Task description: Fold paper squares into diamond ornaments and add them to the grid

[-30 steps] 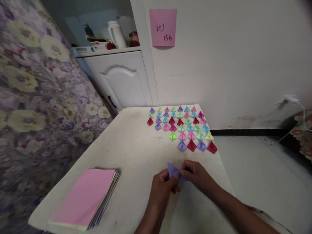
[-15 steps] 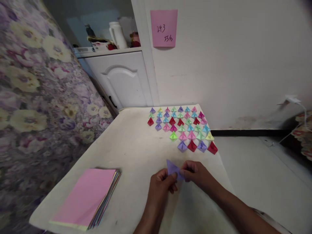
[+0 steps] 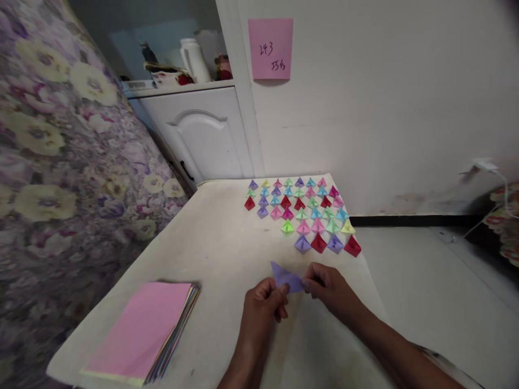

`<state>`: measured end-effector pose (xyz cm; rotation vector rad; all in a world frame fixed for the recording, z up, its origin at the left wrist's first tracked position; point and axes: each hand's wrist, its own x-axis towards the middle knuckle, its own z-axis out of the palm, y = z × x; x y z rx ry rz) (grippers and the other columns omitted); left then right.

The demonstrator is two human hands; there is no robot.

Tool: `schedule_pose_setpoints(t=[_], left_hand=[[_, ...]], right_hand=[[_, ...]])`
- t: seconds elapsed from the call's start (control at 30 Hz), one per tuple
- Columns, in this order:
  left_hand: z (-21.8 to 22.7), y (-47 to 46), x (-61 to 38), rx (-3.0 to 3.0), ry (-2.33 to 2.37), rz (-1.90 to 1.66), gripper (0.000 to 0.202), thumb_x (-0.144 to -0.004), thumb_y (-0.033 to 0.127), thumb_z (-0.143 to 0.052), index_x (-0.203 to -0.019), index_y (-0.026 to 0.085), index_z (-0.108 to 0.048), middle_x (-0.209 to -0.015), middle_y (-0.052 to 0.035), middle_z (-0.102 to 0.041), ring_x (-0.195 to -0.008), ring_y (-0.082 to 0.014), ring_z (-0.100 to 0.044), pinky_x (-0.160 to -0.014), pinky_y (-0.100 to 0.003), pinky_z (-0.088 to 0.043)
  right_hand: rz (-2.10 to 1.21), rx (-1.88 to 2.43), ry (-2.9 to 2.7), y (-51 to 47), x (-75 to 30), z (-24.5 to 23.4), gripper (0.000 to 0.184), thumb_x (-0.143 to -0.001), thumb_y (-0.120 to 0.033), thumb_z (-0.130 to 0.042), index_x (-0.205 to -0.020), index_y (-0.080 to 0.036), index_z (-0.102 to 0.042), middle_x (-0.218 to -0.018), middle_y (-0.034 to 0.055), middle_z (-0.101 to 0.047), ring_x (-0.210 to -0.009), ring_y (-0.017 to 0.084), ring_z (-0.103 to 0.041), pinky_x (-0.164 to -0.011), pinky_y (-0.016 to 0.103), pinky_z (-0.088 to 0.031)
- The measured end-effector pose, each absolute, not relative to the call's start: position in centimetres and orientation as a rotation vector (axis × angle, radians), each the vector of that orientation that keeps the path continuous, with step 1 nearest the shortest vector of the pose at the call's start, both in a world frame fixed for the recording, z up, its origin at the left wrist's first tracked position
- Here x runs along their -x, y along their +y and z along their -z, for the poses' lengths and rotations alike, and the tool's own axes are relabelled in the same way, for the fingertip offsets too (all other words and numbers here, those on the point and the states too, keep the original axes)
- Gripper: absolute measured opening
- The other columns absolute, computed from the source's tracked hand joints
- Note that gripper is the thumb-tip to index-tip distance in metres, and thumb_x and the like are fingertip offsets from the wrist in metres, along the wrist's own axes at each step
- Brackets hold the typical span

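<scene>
— Pinching together: left hand [image 3: 261,302] and right hand [image 3: 328,289] each close fingertips on one end.
— Of what?
— A folded purple paper piece [image 3: 286,277], flat, pointed, held just above the surface [image 3: 219,243].

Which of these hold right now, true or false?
1. The left hand and right hand both pinch the purple paper. True.
2. The stack has a green top sheet. False: the top sheet is pink.
3. The folded pieces lie in rows at the far end of the table. True.
4. The note on the wall is yellow. False: it is pink.
</scene>
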<state>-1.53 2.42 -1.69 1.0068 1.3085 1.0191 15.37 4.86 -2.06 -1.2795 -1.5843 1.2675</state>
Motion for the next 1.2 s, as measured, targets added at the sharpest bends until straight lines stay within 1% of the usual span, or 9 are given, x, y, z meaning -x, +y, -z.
schedule_pose_setpoints(t=[0.1, 0.17, 0.3, 0.37, 0.43, 0.57, 0.77, 0.9, 1.2], left_hand=[[1.5, 2.5, 1.6, -1.022, 1.3, -1.024, 0.028, -0.074, 0.037, -0.062, -0.058, 0.015, -0.054, -0.039, 0.0031, -0.053, -0.038, -0.0073, -0.041, -0.042, -0.018, -0.031], [1.4, 2.6, 1.7, -1.012, 1.271, -1.017, 0.024, -0.073, 0.036, -0.062, -0.062, 0.015, -0.057, -0.043, 0.0015, -0.057, -0.041, -0.0081, -0.045, -0.044, -0.018, -0.034], [1.2, 2.7, 1.6, -0.985, 1.216, -1.037, 0.017, -0.073, 0.031, -0.063, -0.071, 0.014, -0.061, -0.053, -0.0013, -0.063, -0.049, -0.0104, -0.052, -0.051, -0.02, -0.04], [1.3, 2.7, 1.5, -0.981, 1.205, -1.04, 0.015, -0.074, 0.029, -0.062, -0.072, 0.014, -0.062, -0.053, -0.0014, -0.064, -0.05, -0.0106, -0.053, -0.052, -0.02, -0.041], [1.4, 2.6, 1.4, -0.983, 1.189, -1.044, 0.014, -0.074, 0.028, -0.062, -0.073, 0.014, -0.063, -0.054, -0.0013, -0.064, -0.05, -0.0105, -0.054, -0.052, -0.02, -0.041], [1.4, 2.5, 1.1, -0.975, 1.171, -1.05, 0.012, -0.074, 0.025, -0.062, -0.074, 0.014, -0.064, -0.058, -0.001, -0.064, -0.051, -0.0102, -0.055, -0.052, -0.02, -0.042], [1.5, 2.5, 0.9, -0.926, 1.181, -1.069, 0.013, -0.071, 0.025, -0.064, -0.075, 0.013, -0.065, -0.069, -0.0025, -0.066, -0.052, -0.0105, -0.057, -0.05, -0.021, -0.044], [1.6, 2.6, 1.0, -0.922, 1.19, -1.076, 0.014, -0.07, 0.026, -0.065, -0.075, 0.014, -0.066, -0.069, -0.0029, -0.066, -0.052, -0.0111, -0.058, -0.049, -0.021, -0.044], [1.5, 2.6, 0.9, -0.89, 1.242, -1.053, 0.017, -0.066, 0.029, -0.067, -0.073, 0.014, -0.068, -0.071, -0.0047, -0.068, -0.052, -0.0116, -0.058, -0.049, -0.021, -0.044]], right_hand=[[-1.247, 1.279, -1.582, 4.7, -15.3, 1.6, 0.016, -0.078, -0.024, -0.053, -0.064, -0.017, -0.05, -0.056, -0.0041, -0.049, -0.054, 0.011, -0.044, -0.051, 0.021, -0.034], [-1.174, 1.296, -1.608, 4.5, -15.2, 1.3, 0.016, -0.078, -0.024, -0.053, -0.064, -0.018, -0.049, -0.056, -0.0042, -0.047, -0.055, 0.011, -0.044, -0.051, 0.022, -0.034], [-0.933, 1.207, -1.663, 4.0, -15.2, 1.0, 0.002, -0.076, -0.018, -0.055, -0.077, -0.019, -0.054, -0.07, -0.0007, -0.054, -0.065, 0.014, -0.05, -0.06, 0.025, -0.042], [-0.814, 1.122, -1.671, 3.9, -15.2, 1.0, 0.011, -0.075, -0.014, -0.055, -0.085, -0.02, -0.056, -0.08, 0.0019, -0.056, -0.073, 0.016, -0.052, -0.067, 0.028, -0.044], [-0.744, 1.053, -1.69, 3.9, -15.2, 1.0, 0.016, -0.076, -0.011, -0.054, -0.089, -0.02, -0.057, -0.086, 0.0034, -0.056, -0.079, 0.017, -0.053, -0.071, 0.03, -0.045], [-0.708, 0.983, -1.746, 4.0, -15.1, 1.2, 0.02, -0.078, -0.008, -0.051, -0.09, -0.021, -0.059, -0.09, 0.0046, -0.055, -0.085, 0.018, -0.054, -0.074, 0.03, -0.047], [-0.566, 0.98, -1.778, 4.0, -15.1, 1.9, 0.022, -0.079, -0.009, -0.051, -0.094, -0.022, -0.06, -0.095, 0.0067, -0.055, -0.09, 0.02, -0.055, -0.077, 0.033, -0.048], [-0.514, 0.999, -1.773, 3.9, -15.0, 2.0, 0.02, -0.08, -0.01, -0.05, -0.091, -0.022, -0.061, -0.094, 0.0071, -0.054, -0.09, 0.02, -0.054, -0.076, 0.034, -0.047], [-0.5, 1.038, -1.81, 3.8, -15.0, 1.8, 0.016, -0.083, -0.013, -0.047, -0.087, -0.021, -0.061, -0.084, 0.0048, -0.051, -0.076, 0.017, -0.053, -0.065, 0.029, -0.046]])
